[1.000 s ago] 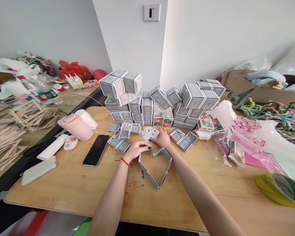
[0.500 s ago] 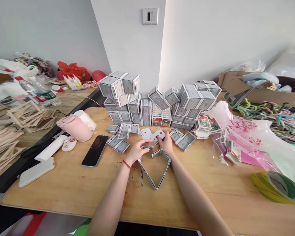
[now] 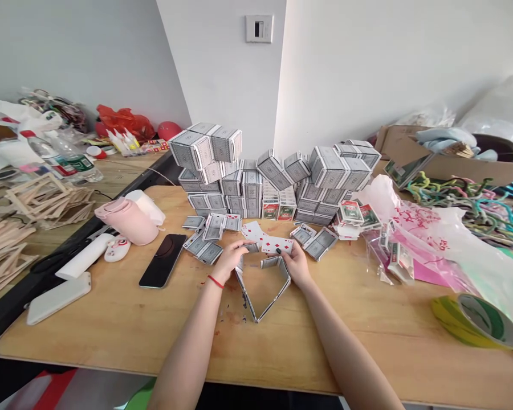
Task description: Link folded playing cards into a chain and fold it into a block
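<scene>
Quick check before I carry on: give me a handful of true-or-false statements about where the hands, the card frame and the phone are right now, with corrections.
1. Both hands are at the far end of the card frame. True: the left hand and right hand touch its upper corners.
2. The black phone lies right of the frame. False: it lies left of it, screen up.
3. Face-up red-suited cards lie just beyond the hands. True.
4. The tape roll sits on the stack of decks. False: it lies on the table at the far right.
5. The left wrist is bare. False: it wears a red string.
</scene>
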The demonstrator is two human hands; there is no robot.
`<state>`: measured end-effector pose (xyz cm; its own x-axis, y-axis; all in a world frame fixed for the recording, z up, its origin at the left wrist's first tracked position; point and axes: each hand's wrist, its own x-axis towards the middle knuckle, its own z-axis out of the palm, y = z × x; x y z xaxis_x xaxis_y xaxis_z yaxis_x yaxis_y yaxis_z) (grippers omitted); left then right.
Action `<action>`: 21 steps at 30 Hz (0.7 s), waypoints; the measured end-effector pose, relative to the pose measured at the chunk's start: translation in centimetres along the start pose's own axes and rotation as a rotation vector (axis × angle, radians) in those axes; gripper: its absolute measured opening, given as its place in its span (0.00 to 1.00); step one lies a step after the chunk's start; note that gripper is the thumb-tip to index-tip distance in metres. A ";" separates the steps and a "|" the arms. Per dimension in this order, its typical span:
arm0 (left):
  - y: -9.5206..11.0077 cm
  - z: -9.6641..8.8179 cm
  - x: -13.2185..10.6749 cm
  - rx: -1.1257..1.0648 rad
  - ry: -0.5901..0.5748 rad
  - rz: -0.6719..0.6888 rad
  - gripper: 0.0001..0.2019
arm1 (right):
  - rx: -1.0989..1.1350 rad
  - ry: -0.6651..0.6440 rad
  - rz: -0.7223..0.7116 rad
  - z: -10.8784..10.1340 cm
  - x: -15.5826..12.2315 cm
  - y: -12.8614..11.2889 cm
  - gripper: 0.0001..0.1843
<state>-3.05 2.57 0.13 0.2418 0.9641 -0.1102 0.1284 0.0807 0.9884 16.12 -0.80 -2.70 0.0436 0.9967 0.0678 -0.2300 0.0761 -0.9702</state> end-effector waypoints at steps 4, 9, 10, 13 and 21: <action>0.2 0.3 0.1 -0.070 0.045 -0.019 0.16 | 0.006 -0.025 -0.020 0.2 0.1 0.2 0.12; 0.7 0.5 -0.1 -0.030 0.081 -0.002 0.16 | 0.031 0.009 -0.047 0.3 0.2 0.2 0.12; 0.8 0.5 -0.2 -0.017 0.088 0.002 0.16 | 0.033 0.007 -0.045 0.4 0.2 0.3 0.13; 1.1 0.6 -0.2 0.002 0.097 -0.001 0.17 | 0.041 -0.001 -0.037 0.5 0.3 0.3 0.12; 1.7 0.7 -0.3 -0.053 0.082 -0.041 0.16 | 0.008 0.017 -0.064 0.5 0.5 0.4 0.10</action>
<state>-2.27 2.23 1.79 0.1577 0.9769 -0.1441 0.0855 0.1319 0.9876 15.57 -0.24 -2.92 0.0746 0.9892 0.1258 -0.2337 0.1400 -0.9622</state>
